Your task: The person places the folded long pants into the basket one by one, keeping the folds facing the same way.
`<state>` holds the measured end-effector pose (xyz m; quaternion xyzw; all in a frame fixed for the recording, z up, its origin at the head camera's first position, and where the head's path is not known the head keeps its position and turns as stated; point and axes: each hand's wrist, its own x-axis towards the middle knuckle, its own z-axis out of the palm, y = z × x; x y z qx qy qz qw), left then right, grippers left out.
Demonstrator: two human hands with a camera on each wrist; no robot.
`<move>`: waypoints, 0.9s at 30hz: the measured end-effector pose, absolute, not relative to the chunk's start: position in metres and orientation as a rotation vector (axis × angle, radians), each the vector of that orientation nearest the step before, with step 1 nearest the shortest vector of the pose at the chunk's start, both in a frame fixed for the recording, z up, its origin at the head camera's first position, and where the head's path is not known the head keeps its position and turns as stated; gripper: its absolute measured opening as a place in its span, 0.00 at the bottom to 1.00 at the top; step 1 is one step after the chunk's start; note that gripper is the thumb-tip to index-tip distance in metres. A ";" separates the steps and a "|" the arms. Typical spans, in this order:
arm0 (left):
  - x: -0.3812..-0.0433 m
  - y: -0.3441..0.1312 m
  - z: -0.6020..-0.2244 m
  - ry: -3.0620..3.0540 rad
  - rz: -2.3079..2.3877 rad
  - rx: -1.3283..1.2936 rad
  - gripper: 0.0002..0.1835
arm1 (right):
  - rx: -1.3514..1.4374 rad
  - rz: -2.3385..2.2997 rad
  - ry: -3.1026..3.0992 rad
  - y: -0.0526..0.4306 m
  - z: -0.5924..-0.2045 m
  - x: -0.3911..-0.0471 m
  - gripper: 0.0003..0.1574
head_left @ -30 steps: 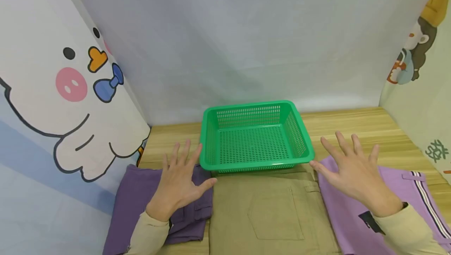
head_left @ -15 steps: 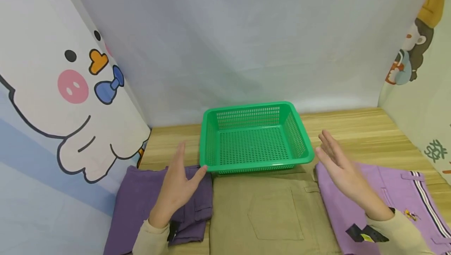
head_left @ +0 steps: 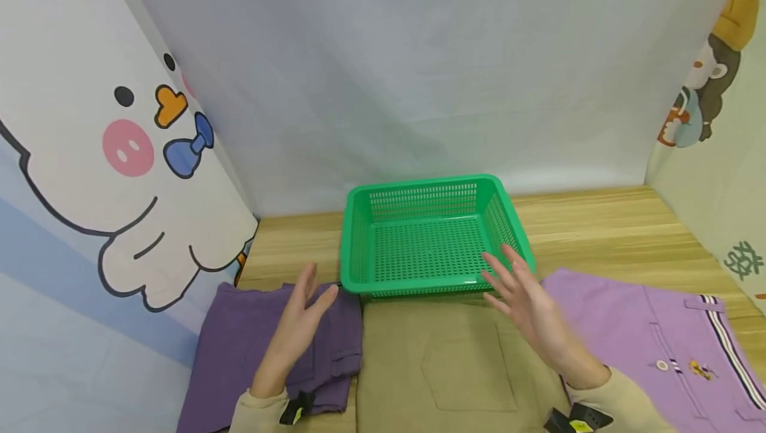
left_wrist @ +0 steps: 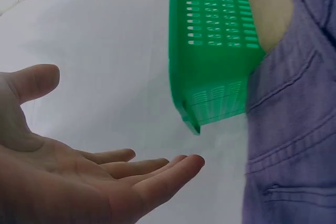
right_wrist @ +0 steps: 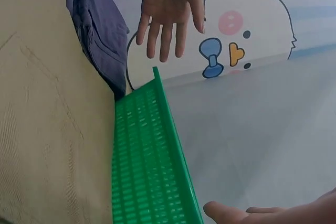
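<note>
My left hand [head_left: 293, 330] hovers over the dark purple folded trousers [head_left: 230, 346], fingers extended and palm turned inward, holding nothing. Its straight fingers and thumb show in the left wrist view. My right hand [head_left: 535, 316] is raised over the right part of the khaki trousers [head_left: 467, 360], its fingers spread and fingertips overlapping the basket's near rim in the head view; nothing is in it. Between and beyond the hands stands a green plastic basket [head_left: 427, 247] with nothing inside. Folded lilac trousers [head_left: 646, 326] with a striped waistband lie to the right.
The wooden table [head_left: 598, 220] ends at a pale curtain [head_left: 419, 74] behind the basket. A cloth with a cartoon chick [head_left: 161, 173] hangs at the left, and a printed panel [head_left: 718, 167] borders the right side.
The right hand has moved left from over the lilac trousers to above the khaki ones. The left hand has turned its palm inward and dropped slightly. Basket and clothes stay in place.
</note>
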<state>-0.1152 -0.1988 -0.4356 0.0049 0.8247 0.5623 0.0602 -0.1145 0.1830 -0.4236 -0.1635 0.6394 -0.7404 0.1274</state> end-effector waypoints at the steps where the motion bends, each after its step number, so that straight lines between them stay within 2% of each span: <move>1: -0.114 -0.199 -0.437 2.481 1.710 -0.008 0.47 | -0.478 -2.150 1.842 0.178 -0.425 -0.113 0.44; 9: -0.111 -0.210 -0.445 2.459 1.705 -0.108 0.48 | -0.577 -2.072 1.669 0.142 -0.436 -0.109 0.44; 27: -0.096 -0.248 -0.463 2.517 1.673 -0.385 0.51 | -0.304 -1.990 1.247 0.056 -0.472 -0.104 0.54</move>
